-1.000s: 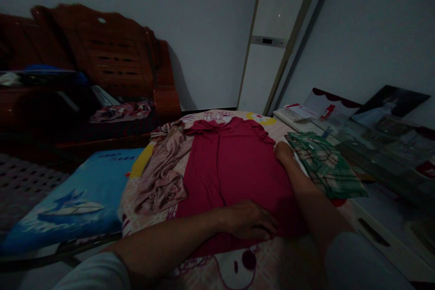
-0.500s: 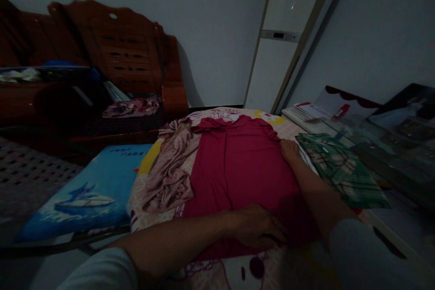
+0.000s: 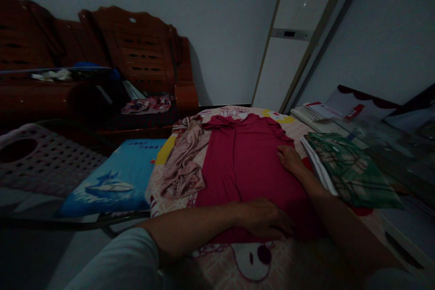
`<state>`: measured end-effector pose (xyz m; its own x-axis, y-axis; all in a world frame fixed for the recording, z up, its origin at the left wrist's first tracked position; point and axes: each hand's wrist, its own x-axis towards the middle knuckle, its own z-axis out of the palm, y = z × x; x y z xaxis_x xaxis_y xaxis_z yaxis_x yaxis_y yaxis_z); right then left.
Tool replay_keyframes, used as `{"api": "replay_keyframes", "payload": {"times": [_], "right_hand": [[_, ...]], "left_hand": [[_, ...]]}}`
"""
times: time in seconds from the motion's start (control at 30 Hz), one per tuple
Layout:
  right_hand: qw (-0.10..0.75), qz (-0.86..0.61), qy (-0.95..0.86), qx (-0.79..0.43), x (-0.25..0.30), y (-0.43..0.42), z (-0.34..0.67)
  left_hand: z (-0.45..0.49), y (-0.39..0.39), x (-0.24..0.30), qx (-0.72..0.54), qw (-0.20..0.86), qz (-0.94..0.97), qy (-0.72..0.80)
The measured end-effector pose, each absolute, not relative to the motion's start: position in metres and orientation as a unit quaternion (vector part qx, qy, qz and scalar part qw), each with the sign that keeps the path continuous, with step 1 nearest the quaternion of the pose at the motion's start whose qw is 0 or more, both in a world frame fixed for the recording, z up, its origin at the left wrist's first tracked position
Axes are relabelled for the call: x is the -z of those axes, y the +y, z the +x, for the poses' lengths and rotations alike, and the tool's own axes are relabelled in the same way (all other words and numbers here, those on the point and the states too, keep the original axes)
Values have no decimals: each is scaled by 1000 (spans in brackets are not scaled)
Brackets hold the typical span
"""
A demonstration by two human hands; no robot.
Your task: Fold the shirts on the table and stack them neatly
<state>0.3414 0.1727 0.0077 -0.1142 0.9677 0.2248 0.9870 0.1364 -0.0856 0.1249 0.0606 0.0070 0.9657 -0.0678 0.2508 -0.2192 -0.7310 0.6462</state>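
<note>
A dark red shirt [image 3: 244, 163] lies spread flat on a patterned bed cover [image 3: 238, 263]. My left hand [image 3: 268, 219] rests on the shirt's near hem, fingers flat and slightly curled over the cloth. My right hand [image 3: 288, 157] lies flat on the shirt's right side, fingers stretched toward the sleeve. A crumpled pinkish garment [image 3: 185, 163] sits just left of the shirt. A folded green plaid cloth [image 3: 350, 170] lies to the right of my right arm.
A blue cushion [image 3: 115, 181] lies left of the bed cover, beside a perforated plastic basket [image 3: 44, 158]. A carved wooden bench [image 3: 136, 54] stands behind. A tall white air conditioner [image 3: 295, 41] is in the corner. Papers and a glass surface [image 3: 374, 131] fill the right.
My right hand has slid from the shirt's right edge inward and nearer to me across the cloth. My left hand stays on the hem. The view has shifted left.
</note>
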Motion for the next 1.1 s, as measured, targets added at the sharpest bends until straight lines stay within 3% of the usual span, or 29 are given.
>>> {"api": "replay_keyframes", "payload": {"times": [0.1, 0.23, 0.43, 0.63, 0.87, 1.1], "right_hand": [[164, -566, -808, -22, -11, 137, 311], [221, -436, -864, -124, -1, 75, 276], [178, -342, -913, -133, -8, 19, 243], [171, -318, -925, -120, -10, 7, 229], [175, -305, -936, -30, 1, -2, 224], [213, -283, -935, -17, -5, -3, 218]], "left_hand": [[117, 60, -27, -143, 396, 907, -16], [91, 77, -70, -295, 419, 848, 134], [44, 164, -91, -431, 318, 760, 368], [38, 234, -51, -303, 142, 797, 503], [61, 247, -20, -144, 40, 782, 605], [72, 262, -28, -122, 51, 756, 640]]}}
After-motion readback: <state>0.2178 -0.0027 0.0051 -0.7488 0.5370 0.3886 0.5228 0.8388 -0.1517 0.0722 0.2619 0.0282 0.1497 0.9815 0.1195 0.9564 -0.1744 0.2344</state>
